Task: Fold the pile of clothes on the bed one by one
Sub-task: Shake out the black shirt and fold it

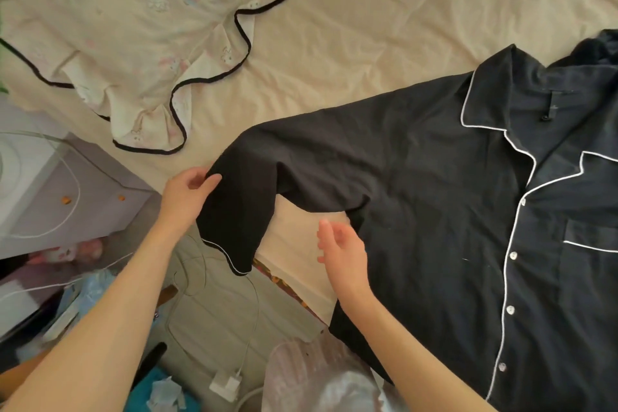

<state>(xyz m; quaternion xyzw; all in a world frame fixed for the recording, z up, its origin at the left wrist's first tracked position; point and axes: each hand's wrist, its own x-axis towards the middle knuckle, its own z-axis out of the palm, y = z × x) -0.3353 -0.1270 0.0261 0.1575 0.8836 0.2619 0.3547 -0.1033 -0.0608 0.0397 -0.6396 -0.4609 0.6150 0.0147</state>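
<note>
Your left hand [190,191] pinches the sleeve [240,211] of the dark pyjama shirt [434,211], which lies face up on the bed [368,27], while your right hand [341,251] hovers relaxed and empty near the armpit. The cuff hangs past the mattress edge, so a loose pinch could drop it toward the charger cable [247,338] and floor clutter. The cream printed garment [150,43] lies well apart and hinders nothing.

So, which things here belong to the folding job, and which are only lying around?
Belonging to the job:
- dark pyjama shirt, spread on the bed
- left hand, gripping its sleeve
- right hand, open, near the shirt
- cream printed garment

Just lying about:
- white charger on the floor
- white cabinet
</note>
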